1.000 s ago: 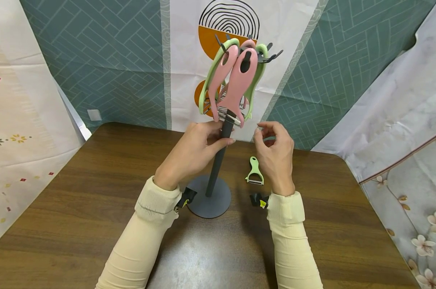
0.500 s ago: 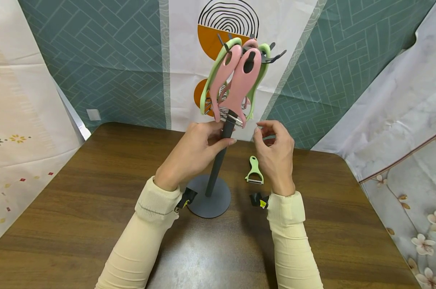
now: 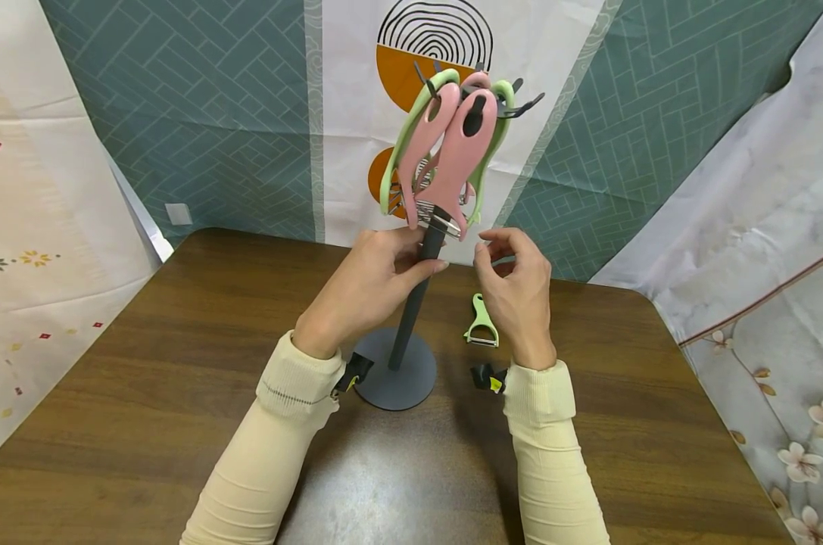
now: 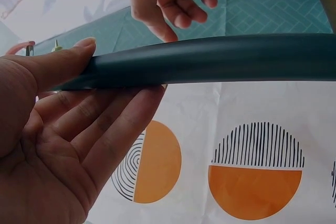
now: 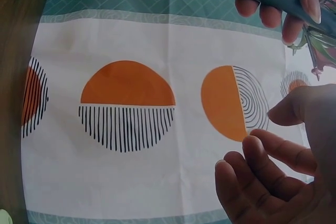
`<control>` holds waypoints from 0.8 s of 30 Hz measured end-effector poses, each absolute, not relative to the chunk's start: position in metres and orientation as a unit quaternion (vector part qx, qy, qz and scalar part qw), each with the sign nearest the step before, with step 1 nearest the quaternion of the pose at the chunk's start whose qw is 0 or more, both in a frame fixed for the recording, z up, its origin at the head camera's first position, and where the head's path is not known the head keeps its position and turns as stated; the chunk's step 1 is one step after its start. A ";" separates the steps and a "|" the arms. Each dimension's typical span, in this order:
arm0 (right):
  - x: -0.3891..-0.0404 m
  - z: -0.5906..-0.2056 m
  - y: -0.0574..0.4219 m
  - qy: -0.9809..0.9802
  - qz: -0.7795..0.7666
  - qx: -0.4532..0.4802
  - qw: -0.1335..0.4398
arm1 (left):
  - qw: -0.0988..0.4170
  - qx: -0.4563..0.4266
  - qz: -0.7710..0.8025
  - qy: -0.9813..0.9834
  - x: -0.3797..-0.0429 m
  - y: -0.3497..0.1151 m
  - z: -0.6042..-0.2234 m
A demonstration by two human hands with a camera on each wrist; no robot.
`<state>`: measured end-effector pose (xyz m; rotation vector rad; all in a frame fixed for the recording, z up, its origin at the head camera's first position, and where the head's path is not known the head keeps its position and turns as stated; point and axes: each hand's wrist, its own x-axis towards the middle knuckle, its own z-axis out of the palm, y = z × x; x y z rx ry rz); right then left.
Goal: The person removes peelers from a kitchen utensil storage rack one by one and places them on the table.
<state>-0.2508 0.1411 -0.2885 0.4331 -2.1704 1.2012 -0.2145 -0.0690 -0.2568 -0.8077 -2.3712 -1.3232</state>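
Since a second ago, the top of the grey stand (image 3: 406, 325) has shifted slightly rightward, and the right hand (image 3: 520, 291) has edged a little left, toward it. Nearest are ribbed, cream knit sleeves (image 3: 247, 462), with black pieces at the wrists. Beyond them, the stand's flat, round, matte base (image 3: 418, 378) sits on a brown wood-grain table (image 3: 179, 378). Around its smooth pole the left hand (image 3: 366, 288) has closed thumb and fingers, hiding part of it. Loosely bent and holding nothing, the right hand hovers just beside a loose green peeler (image 3: 480, 312), whose Y-shaped head and metal blade lie on the tabletop. Thin dark hooks (image 3: 523, 108) carry glossy pink peelers (image 3: 459, 163) and green peelers (image 3: 397, 150) by holes in their handles; the front ones cover the upper pole. Behind hangs creased cloth (image 3: 588, 151), teal herringbone and white with orange half-circles.
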 end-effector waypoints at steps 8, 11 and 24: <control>-0.252 -0.290 0.141 -0.821 0.452 0.169 0.305 | 0.153 -0.280 -0.463 -0.827 -0.214 -0.068 -0.256; -0.253 -0.291 0.140 -0.821 0.452 0.172 0.304 | 0.155 -0.281 -0.461 -0.827 -0.213 -0.069 -0.255; -0.254 -0.292 0.138 -0.824 0.448 0.180 0.298 | 0.157 -0.283 -0.458 -0.828 -0.213 -0.070 -0.255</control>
